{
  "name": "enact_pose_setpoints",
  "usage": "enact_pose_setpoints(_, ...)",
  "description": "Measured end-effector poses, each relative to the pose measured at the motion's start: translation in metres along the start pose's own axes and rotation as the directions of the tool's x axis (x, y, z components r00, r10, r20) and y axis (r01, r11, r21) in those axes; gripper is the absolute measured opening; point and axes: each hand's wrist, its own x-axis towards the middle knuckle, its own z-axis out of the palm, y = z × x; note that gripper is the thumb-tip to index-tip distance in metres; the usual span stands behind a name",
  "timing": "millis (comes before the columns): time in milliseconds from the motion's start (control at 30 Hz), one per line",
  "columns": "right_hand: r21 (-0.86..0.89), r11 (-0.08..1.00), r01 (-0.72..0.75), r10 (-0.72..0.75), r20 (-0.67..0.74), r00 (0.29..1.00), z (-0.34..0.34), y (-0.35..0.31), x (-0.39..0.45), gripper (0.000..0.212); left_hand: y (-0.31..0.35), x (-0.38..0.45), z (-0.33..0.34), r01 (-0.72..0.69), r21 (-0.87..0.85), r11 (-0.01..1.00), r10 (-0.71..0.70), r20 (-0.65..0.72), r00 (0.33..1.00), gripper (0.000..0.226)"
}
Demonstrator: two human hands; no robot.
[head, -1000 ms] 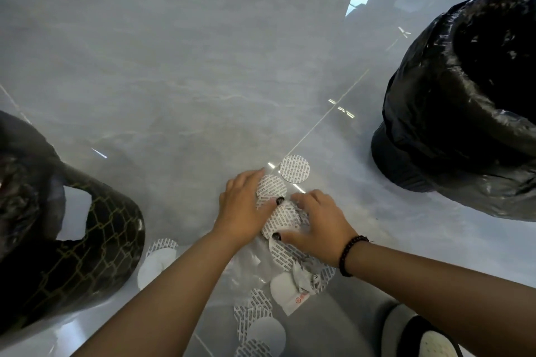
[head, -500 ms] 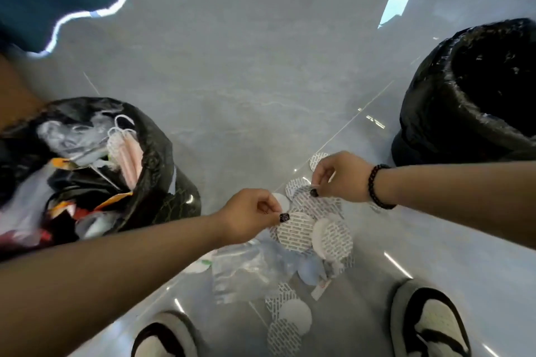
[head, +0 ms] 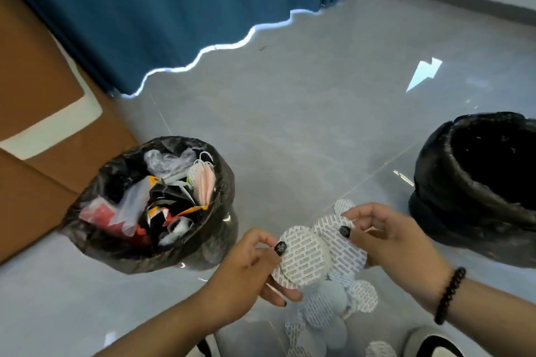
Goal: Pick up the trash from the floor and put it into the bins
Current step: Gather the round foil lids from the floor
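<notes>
My left hand pinches a stack of white round printed discs. My right hand pinches more discs that overlap the first stack. Both hands hover above the grey floor, between two bins. More discs lie on the floor below the hands. A black-bagged bin full of wrappers and masks stands to the left of my left hand. Another black-bagged bin, dark inside, stands to the right.
A blue curtain hangs at the back, with brown cardboard at the left. My shoe shows at the bottom right. Bare grey floor stretches between the bins and the curtain.
Both hands have lifted off the floor with discs in them. The view has tilted up, so the curtain, the cardboard and the whole left bin now show.
</notes>
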Motion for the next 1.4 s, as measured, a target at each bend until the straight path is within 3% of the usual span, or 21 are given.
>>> enact_pose_setpoints(33, 0.071, 0.996, -0.05, 0.05, -0.008, 0.999, 0.005, 0.009, -0.005, 0.017, 0.003, -0.002, -0.007, -0.053, -0.001, 0.999, 0.053, -0.04, 0.998, 0.005)
enact_pose_setpoints(100, 0.195, 0.961, -0.195, 0.191, 0.042, 0.981, 0.015, 0.027, -0.009, 0.016, 0.012, -0.009, -0.03, -0.201, 0.029, 0.979, 0.201, -0.25, 0.947, 0.005)
enact_pose_setpoints(167, 0.181, 0.943, -0.279, 0.275, 0.047, 0.96, 0.015, 0.042, -0.01, 0.015, 0.024, -0.018, -0.049, -0.337, 0.135, 0.932, 0.361, -0.454, 0.815, 0.004)
enact_pose_setpoints(200, 0.164, 0.94, -0.3, 0.298, 0.041, 0.954, 0.018, 0.047, -0.008, 0.015, 0.028, -0.023, -0.064, -0.367, 0.266, 0.891, 0.453, -0.518, 0.726, 0.004)
enact_pose_setpoints(267, 0.128, 0.943, -0.308, 0.305, 0.039, 0.952, 0.023, 0.05, -0.003, 0.016, 0.028, -0.027, -0.093, -0.292, 0.55, 0.783, 0.609, -0.58, 0.541, 0.005)
enact_pose_setpoints(367, 0.137, 0.948, -0.289, 0.282, 0.067, 0.957, 0.026, 0.049, 0.003, 0.014, 0.018, -0.027, -0.131, -0.019, 0.791, 0.611, 0.733, -0.557, 0.392, 0.006)
enact_pose_setpoints(400, 0.156, 0.947, -0.282, 0.271, 0.087, 0.959, 0.027, 0.046, 0.004, 0.009, 0.014, -0.024, -0.142, 0.072, 0.822, 0.565, 0.746, -0.546, 0.381, 0.009)
enact_pose_setpoints(433, 0.151, 0.946, -0.285, 0.267, 0.129, 0.955, 0.029, 0.042, 0.004, 0.019, 0.009, -0.021, -0.152, 0.164, 0.831, 0.532, 0.737, -0.55, 0.392, 0.009)
enact_pose_setpoints(500, 0.105, 0.961, -0.257, 0.239, 0.157, 0.958, 0.029, 0.043, 0.004, 0.072, -0.001, -0.015, -0.166, 0.293, 0.812, 0.505, 0.68, -0.584, 0.443, 0.008)
enact_pose_setpoints(533, 0.097, 0.962, -0.255, 0.239, 0.15, 0.959, 0.031, 0.045, 0.004, 0.089, -0.006, -0.013, -0.17, 0.319, 0.788, 0.527, 0.639, -0.614, 0.463, 0.009)
enact_pose_setpoints(600, 0.091, 0.955, -0.282, 0.264, 0.169, 0.95, 0.031, 0.045, 0.0, 0.098, -0.013, -0.012, -0.172, 0.303, 0.735, 0.607, 0.583, -0.67, 0.459, 0.013)
enact_pose_setpoints(667, 0.066, 0.961, -0.27, 0.26, 0.129, 0.957, 0.033, 0.044, -0.002, 0.089, -0.017, -0.013, -0.166, 0.246, 0.704, 0.666, 0.586, -0.699, 0.411, 0.022)
enact_pose_setpoints(767, 0.104, 0.947, -0.304, 0.285, 0.169, 0.944, 0.041, 0.034, -0.007, 0.025, -0.018, -0.011, -0.16, 0.188, 0.699, 0.69, 0.61, -0.702, 0.367, 0.029)
enact_pose_setpoints(800, 0.097, 0.946, -0.309, 0.291, 0.164, 0.943, 0.042, 0.034, -0.006, 0.012, -0.017, -0.01, -0.161, 0.175, 0.703, 0.689, 0.616, -0.696, 0.369, 0.028)
enact_pose_setpoints(900, 0.068, 0.958, -0.279, 0.266, 0.151, 0.952, 0.042, 0.037, -0.005, 0.026, -0.015, -0.006, -0.169, 0.12, 0.699, 0.705, 0.623, -0.691, 0.367, 0.028)
enact_pose_setpoints(1000, 0.092, 0.951, -0.295, 0.282, 0.131, 0.95, 0.04, 0.039, -0.003, 0.015, -0.009, -0.008, -0.175, 0.086, 0.655, 0.751, 0.601, -0.731, 0.323, 0.033)
enact_pose_setpoints(1067, 0.1, 0.951, -0.292, 0.281, 0.114, 0.953, 0.038, 0.045, 0.0, 0.019, -0.007, -0.008, -0.177, 0.04, 0.622, 0.782, 0.587, -0.757, 0.286, 0.032)
enact_pose_setpoints(1133, 0.094, 0.958, -0.27, 0.263, 0.083, 0.961, 0.037, 0.048, 0.002, 0.013, -0.007, -0.007, -0.167, -0.022, 0.646, 0.763, 0.628, -0.733, 0.262, 0.026)
enact_pose_setpoints(1200, 0.089, 0.963, -0.253, 0.248, 0.06, 0.967, 0.036, 0.048, 0.004, 0.007, -0.012, -0.005, -0.145, -0.113, 0.687, 0.718, 0.676, -0.65, 0.346, 0.024)
enact_pose_setpoints(1333, 0.061, 0.983, -0.174, 0.17, 0.064, 0.983, 0.039, 0.045, 0.006, 0.012, -0.014, -0.003, -0.077, -0.337, 0.475, 0.813, 0.514, -0.314, 0.798, 0.01)
enact_pose_setpoints(1400, 0.05, 0.99, -0.131, 0.126, 0.082, 0.989, 0.045, 0.04, 0.006, 0.009, -0.015, 0.0, -0.054, -0.329, 0.38, 0.865, 0.395, -0.111, 0.912, 0.023)
